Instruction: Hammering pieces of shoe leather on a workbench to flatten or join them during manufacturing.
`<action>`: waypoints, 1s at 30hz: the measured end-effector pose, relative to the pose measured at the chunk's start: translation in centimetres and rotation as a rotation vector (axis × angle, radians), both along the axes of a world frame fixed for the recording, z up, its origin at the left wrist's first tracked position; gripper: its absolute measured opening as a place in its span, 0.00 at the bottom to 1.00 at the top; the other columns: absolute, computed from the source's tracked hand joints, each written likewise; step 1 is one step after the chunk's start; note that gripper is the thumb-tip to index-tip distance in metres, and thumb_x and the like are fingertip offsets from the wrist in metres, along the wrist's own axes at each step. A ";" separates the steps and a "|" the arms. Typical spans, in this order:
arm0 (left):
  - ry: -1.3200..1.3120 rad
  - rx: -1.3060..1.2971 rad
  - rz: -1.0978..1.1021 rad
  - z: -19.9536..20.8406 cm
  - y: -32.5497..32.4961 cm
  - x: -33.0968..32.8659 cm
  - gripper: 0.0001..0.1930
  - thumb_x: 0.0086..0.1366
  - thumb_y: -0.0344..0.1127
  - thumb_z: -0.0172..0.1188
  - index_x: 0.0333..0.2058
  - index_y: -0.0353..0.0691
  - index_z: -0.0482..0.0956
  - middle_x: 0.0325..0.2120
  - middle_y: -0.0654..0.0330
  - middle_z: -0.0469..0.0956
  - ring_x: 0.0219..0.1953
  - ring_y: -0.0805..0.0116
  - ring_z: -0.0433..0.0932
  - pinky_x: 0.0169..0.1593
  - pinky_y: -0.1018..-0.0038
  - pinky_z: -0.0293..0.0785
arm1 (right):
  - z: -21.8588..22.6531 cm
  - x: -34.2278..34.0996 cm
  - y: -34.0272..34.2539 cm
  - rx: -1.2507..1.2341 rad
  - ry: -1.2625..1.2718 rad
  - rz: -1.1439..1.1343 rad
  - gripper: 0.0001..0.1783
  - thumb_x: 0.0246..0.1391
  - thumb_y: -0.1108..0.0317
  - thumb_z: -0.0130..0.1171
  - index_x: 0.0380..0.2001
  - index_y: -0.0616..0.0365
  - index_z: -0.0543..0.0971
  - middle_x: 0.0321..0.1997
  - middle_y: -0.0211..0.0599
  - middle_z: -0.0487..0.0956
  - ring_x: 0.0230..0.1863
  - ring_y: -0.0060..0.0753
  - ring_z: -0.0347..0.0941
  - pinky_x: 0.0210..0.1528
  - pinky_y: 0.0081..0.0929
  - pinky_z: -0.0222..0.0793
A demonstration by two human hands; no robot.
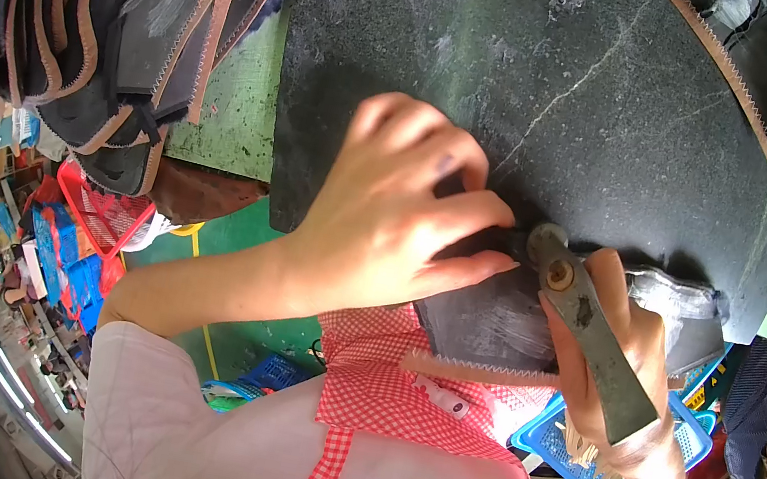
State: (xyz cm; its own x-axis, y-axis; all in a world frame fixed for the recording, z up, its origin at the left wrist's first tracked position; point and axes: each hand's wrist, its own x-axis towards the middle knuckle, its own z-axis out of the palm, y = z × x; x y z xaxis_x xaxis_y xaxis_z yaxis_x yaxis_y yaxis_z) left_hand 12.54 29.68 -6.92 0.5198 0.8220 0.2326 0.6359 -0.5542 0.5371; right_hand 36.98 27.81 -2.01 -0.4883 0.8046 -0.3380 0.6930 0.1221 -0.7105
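Right hand (642,346): my grip is curled around a hammer (595,338).
Hammer head: round face just right of my left fingertips; its long axis slants back toward my right wrist, ending in a flat tail.
Left hand (398,212): thumb and forefinger close together, nearer the black panel's far edge; I cannot tell if they pinch it.
Black panel (491,327): bodyward of my left grip, long axis side to side, zigzag tan edge facing me.
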 end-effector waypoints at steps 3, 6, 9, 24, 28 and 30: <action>0.054 0.035 0.064 0.1 -0.6 -0.4 0.14 0.44 0.41 0.78 0.33 0.53 0.88 0.39 0.68 0.77 0.44 0.64 0.71 0.51 0.61 0.63 | 0.4 0.0 0.2 0.020 0.020 -0.014 0.10 0.65 0.74 0.57 0.47 0.65 0.73 0.27 0.47 0.77 0.25 0.38 0.80 0.26 0.29 0.68; -0.082 -0.135 0.105 -0.5 -1.0 -0.2 0.15 0.42 0.39 0.79 0.31 0.52 0.87 0.39 0.68 0.77 0.44 0.65 0.71 0.50 0.64 0.64 | 0.5 0.1 0.3 -0.103 0.019 -0.049 0.13 0.65 0.74 0.57 0.50 0.66 0.72 0.27 0.50 0.80 0.25 0.37 0.80 0.26 0.28 0.69; -0.102 -0.134 0.101 -0.7 -1.4 0.2 0.13 0.43 0.36 0.78 0.30 0.51 0.86 0.35 0.73 0.79 0.41 0.66 0.72 0.49 0.65 0.64 | 0.2 0.2 0.0 -0.041 0.095 -0.085 0.13 0.65 0.74 0.57 0.50 0.67 0.72 0.29 0.49 0.81 0.24 0.36 0.80 0.26 0.28 0.69; 0.018 0.080 0.110 -0.4 -2.4 1.3 0.12 0.46 0.36 0.76 0.32 0.51 0.87 0.30 0.75 0.79 0.37 0.68 0.73 0.48 0.62 0.64 | 1.5 0.1 1.5 0.091 0.068 0.039 0.08 0.62 0.78 0.58 0.44 0.67 0.75 0.33 0.50 0.80 0.26 0.46 0.79 0.29 0.30 0.70; 0.087 0.071 0.071 0.5 -2.1 1.8 0.11 0.48 0.34 0.72 0.33 0.48 0.86 0.31 0.72 0.79 0.38 0.66 0.74 0.49 0.61 0.66 | 0.5 0.1 1.4 0.076 0.050 0.083 0.05 0.63 0.76 0.57 0.41 0.65 0.75 0.31 0.47 0.77 0.27 0.55 0.78 0.26 0.32 0.67; 0.088 0.076 0.062 0.4 -2.2 1.8 0.09 0.50 0.34 0.71 0.33 0.47 0.86 0.31 0.71 0.79 0.38 0.66 0.74 0.49 0.61 0.66 | 1.0 0.0 1.8 0.089 0.023 0.051 0.04 0.64 0.76 0.56 0.41 0.64 0.75 0.31 0.48 0.74 0.26 0.56 0.77 0.25 0.32 0.66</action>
